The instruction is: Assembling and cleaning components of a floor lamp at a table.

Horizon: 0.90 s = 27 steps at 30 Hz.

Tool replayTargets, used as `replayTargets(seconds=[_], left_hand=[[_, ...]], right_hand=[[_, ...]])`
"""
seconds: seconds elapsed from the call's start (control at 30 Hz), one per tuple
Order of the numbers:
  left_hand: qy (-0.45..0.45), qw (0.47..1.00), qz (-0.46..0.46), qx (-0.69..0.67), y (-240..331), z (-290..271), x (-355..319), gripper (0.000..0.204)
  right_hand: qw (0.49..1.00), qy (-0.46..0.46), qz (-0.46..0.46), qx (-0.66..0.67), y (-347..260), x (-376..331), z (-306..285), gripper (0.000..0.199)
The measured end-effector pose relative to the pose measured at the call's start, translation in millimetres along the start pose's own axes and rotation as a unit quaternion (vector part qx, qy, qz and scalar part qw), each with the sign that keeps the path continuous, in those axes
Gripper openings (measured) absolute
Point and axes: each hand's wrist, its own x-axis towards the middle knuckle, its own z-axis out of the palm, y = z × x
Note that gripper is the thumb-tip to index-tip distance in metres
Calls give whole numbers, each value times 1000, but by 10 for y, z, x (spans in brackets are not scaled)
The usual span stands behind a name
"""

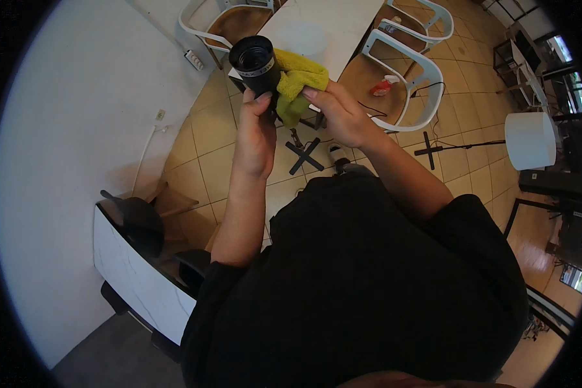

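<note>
My left hand (255, 132) grips a black cylindrical camera lens (255, 63), held up with its glass end toward the camera. My right hand (340, 114) holds a yellow-green cloth (299, 83) pressed against the right side of the lens barrel. Both hands are raised in front of my chest, above the tiled floor. The lower part of the lens is hidden behind my left fingers and the cloth.
A white table (323, 26) with white-framed chairs (410, 64) stands ahead; a red spray bottle (383, 86) lies on one seat. A marble-look counter (132, 275) with dark objects is at lower left beside a white wall (64, 129). A white lamp shade (530, 139) stands right.
</note>
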Motion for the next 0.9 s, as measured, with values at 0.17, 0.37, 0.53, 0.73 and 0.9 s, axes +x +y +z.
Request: replayTargets(seconds=[0.17,0.37,0.53,0.73,0.9], left_hand=[[24,995,20,91,-35,56,-46,51],[25,991,-2,135,35,22,-75,45],[-51,980,41,187,29,-78,-44,37],[-91,972,117,184,-109,-145,-194,25],[8,943,156,295,-140,-242,-217,25]], right_hand=[[991,78,72,87,170,-230,-143,39],[920,301,107,226,476,-558,-259,40],[895,372,116,217,558,-797,-349,42],[881,394,136,225,774,-896,-532,40],[901,346,152,213,807,-671,-701,41]])
